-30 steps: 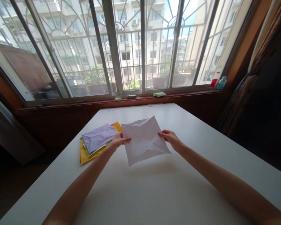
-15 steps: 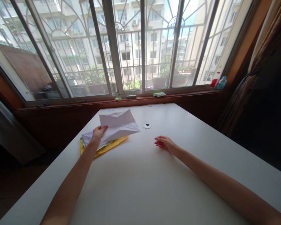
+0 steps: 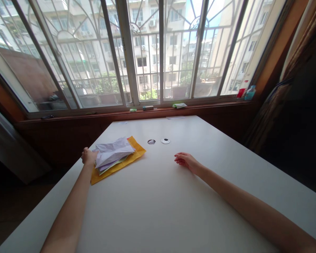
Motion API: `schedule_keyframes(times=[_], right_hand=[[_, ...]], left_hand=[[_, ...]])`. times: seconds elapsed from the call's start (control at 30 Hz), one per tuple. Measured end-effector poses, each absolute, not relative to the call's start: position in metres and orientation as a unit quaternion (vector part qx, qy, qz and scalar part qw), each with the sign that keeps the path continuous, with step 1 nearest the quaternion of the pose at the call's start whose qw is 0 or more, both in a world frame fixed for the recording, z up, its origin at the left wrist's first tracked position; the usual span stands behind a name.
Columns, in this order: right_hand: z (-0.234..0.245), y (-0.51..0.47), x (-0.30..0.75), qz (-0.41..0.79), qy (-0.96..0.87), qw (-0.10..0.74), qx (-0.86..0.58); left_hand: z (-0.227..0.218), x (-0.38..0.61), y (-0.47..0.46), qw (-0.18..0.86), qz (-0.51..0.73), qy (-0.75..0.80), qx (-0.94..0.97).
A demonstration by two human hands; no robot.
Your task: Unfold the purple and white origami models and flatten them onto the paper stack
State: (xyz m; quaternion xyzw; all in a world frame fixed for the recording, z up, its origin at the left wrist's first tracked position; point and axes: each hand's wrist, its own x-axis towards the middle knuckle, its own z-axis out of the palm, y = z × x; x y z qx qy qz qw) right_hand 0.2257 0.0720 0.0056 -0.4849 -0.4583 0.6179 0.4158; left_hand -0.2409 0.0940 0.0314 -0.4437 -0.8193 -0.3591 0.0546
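A stack of creased paper sheets lies near the left side of the white table [image 3: 173, 196]. A pale lilac sheet [image 3: 113, 151] is on top, over greenish sheets and a yellow sheet [image 3: 126, 160] at the bottom. My left hand [image 3: 89, 157] is at the stack's left edge with its fingers curled around the sheets there. My right hand [image 3: 185, 160] rests on the tabletop to the right, fingers loosely stretched, holding nothing.
Two small round cable holes [image 3: 165, 141] sit in the table behind the stack. A wooden window sill [image 3: 152, 110] runs behind, carrying a small box, a green-white item and bottles [image 3: 246, 93] at the far right. A curtain hangs on the right.
The white sheet held in both hands went left with my left hand onto the stack. My right hand let go and settled on the table. My left hand moved to the stack's left edge.
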Motion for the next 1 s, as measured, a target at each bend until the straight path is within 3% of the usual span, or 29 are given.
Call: schedule_keyframes(times=[0.2, 0.43, 0.6, 1.0], right_hand=[[0.006, 0.07, 0.224, 0.614, -0.462, 0.418, -0.486], [0.006, 0.069, 0.225, 0.605, -0.476, 0.418, -0.483], [0.007, 0.067, 0.221, 0.593, -0.486, 0.415, -0.491], [0.04, 0.062, 0.126, 0.588, -0.592, 0.416, -0.362]], left_hand=[[0.036, -0.215, 0.111, 0.096, -0.305, -0.776, -0.544], [-0.017, -0.181, 0.12, 0.011, -0.157, -0.786, -0.597], [-0.023, -0.182, 0.115, -0.02, -0.083, -0.774, -0.627], [-0.026, -0.095, 0.056, -0.011, -0.072, -0.726, -0.683]])
